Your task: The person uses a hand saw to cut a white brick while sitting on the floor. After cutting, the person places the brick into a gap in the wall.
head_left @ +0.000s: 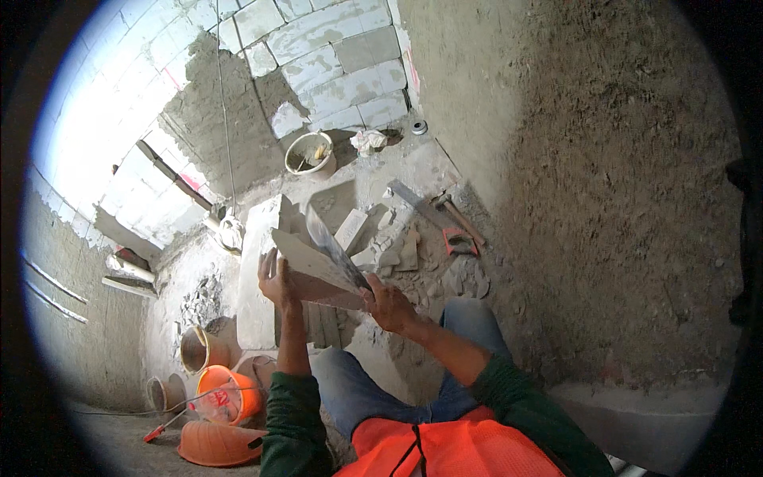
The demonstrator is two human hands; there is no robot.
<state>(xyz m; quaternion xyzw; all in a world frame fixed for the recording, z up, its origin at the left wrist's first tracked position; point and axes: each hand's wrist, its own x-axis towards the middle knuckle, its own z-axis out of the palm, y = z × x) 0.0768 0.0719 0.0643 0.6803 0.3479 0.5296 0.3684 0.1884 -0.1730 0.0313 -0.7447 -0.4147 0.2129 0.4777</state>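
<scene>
A pale grey wall block point(318, 274) is tilted up in front of me. My left hand point(276, 280) grips its left end, fingers along the edge and thumb raised. In my right hand point(389, 305) is a trowel point(327, 241), fingers wrapped round its handle and the grey blade slanting up and left along the block's upper right side. The trowel hides part of that side, so I cannot tell whether the blade touches it. A larger pale block point(259, 274) lies just left of my left hand. Broken block pieces point(389, 253) are scattered beyond the trowel.
A handsaw point(421, 208) and a hammer point(461, 216) lie right of the rubble. A white bucket point(311, 156) stands near the far block wall point(342, 75). Several buckets, including an orange bucket point(253, 395), are at lower left. A rough plastered wall point(620, 199) rises on the right.
</scene>
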